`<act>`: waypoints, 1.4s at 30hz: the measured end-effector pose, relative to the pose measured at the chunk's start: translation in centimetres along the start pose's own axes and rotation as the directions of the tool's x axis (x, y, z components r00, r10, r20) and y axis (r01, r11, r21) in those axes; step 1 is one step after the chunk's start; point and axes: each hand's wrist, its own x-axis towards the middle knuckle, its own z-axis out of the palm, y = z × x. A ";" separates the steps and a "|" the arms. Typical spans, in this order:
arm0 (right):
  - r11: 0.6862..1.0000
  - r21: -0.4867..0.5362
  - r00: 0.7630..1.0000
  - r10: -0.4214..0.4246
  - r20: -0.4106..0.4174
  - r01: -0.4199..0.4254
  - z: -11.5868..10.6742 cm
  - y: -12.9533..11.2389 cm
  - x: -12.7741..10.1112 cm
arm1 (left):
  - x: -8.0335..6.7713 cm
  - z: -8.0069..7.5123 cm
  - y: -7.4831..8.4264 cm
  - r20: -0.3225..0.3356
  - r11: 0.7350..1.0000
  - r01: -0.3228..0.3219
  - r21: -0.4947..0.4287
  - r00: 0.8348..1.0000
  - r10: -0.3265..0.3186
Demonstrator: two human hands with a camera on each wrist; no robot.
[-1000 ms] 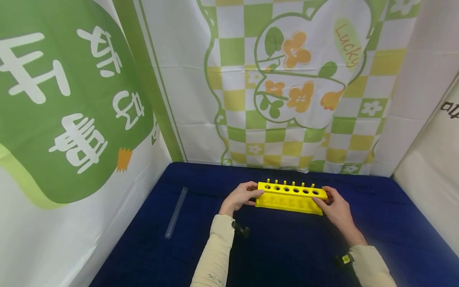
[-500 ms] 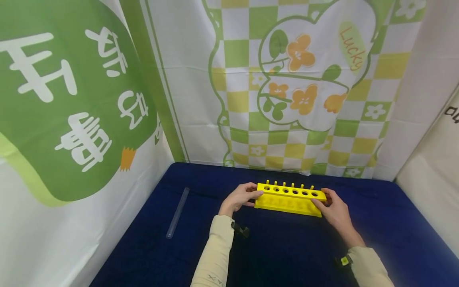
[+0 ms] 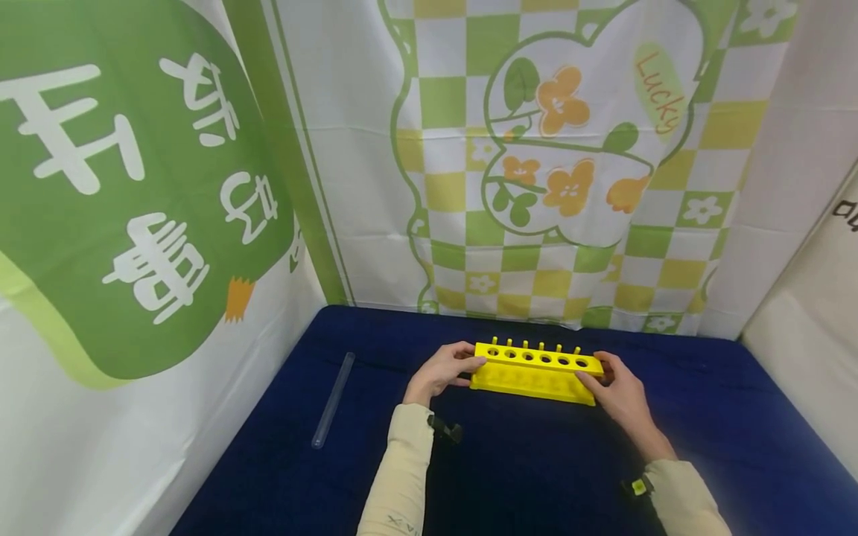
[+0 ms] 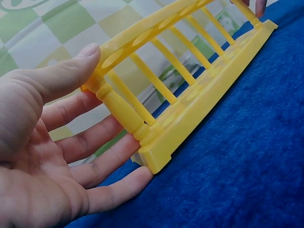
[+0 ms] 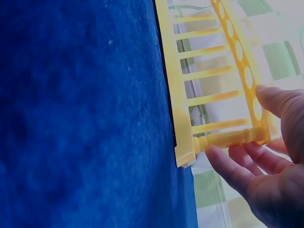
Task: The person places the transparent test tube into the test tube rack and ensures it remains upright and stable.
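Right of the head view's centre, left hand (image 3: pixel 439 370) and right hand (image 3: pixel 623 392) are gripping a yellow rack (image 3: pixel 532 380) endwise, fingers loosely spread.

In the head view, some fingers of the left hand (image 3: pixel 439 372) and the right hand (image 3: pixel 622 393) are partly hidden by the yellow rack (image 3: pixel 532 377) between them. Below the left hand, the left sleeve (image 3: pixel 401 469) is cut off by the bottom edge, its lettering (image 3: pixel 401 524) too small to be read. In the left wrist view, the top bar (image 4: pixel 137 29) is cut off beyond the left hand; in the right wrist view, the blue cloth (image 5: pixel 85 118) beside the right hand is blurred.
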 end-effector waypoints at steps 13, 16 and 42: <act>1.000 0.008 1.000 -0.009 0.008 0.009 0.4 -0.4 0.3 | 0.0 -0.6 -0.2 -0.024 1.000 0.009 -0.010 1.000 -0.010; 1.000 0.008 1.000 -0.017 0.006 0.017 0.6 -0.3 0.5 | 0.0 -0.8 -0.1 -0.024 1.000 0.013 -0.012 1.000 -0.014; 0.999 0.032 1.000 -0.010 0.004 0.010 1.5 -1.5 0.8 | -0.2 -1.9 -0.5 -0.056 1.000 0.010 -0.006 0.998 -0.011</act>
